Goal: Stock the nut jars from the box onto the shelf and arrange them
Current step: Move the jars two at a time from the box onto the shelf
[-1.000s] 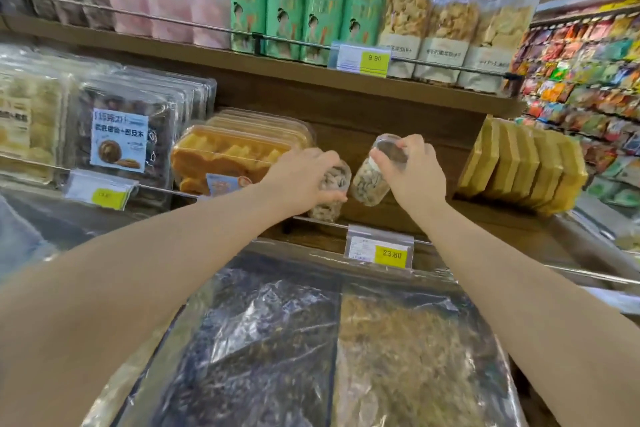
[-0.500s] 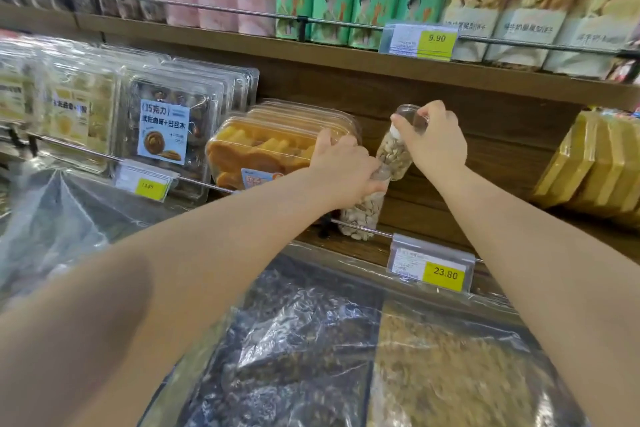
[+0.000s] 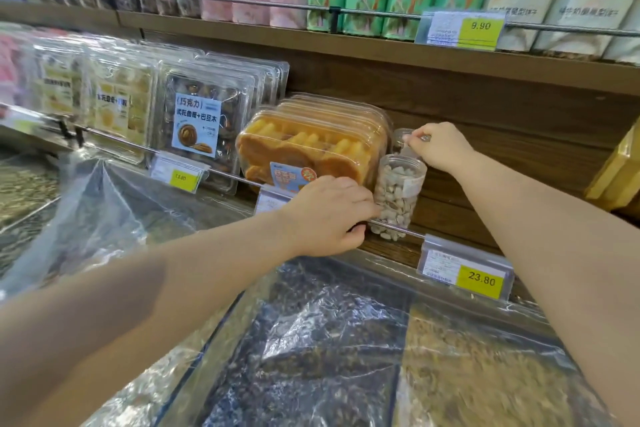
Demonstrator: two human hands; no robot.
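The front jar [image 3: 398,196], a clear plastic cylinder filled with pale shelled nuts, stands upright on the brown wooden shelf [image 3: 457,215], just behind the thin metal rail [image 3: 412,234] along its edge. At its twelve o'clock I see the rear jar [image 3: 401,136], another clear plastic container, mostly hidden behind the first.

My right hand [image 3: 440,148] reaches in from two o'clock and pinches the top of the rear jar between thumb and fingertips. My left hand [image 3: 329,215] sits at eight o'clock of the front jar, knuckles up, fingers curled, one fingertip touching the jar's lower wall. From this angle I cannot tell whether it grips the jar, hooks the rail, or only rests there.

At ten o'clock, touching or just beside the front jar, lies a clear clamshell pack of orange-yellow cakes [image 3: 311,146]. At four o'clock a yellow price tag reading 23.80 [image 3: 479,279] hangs from the rail. At six o'clock, below the shelf, are bins covered in crinkled clear plastic film [image 3: 329,340].
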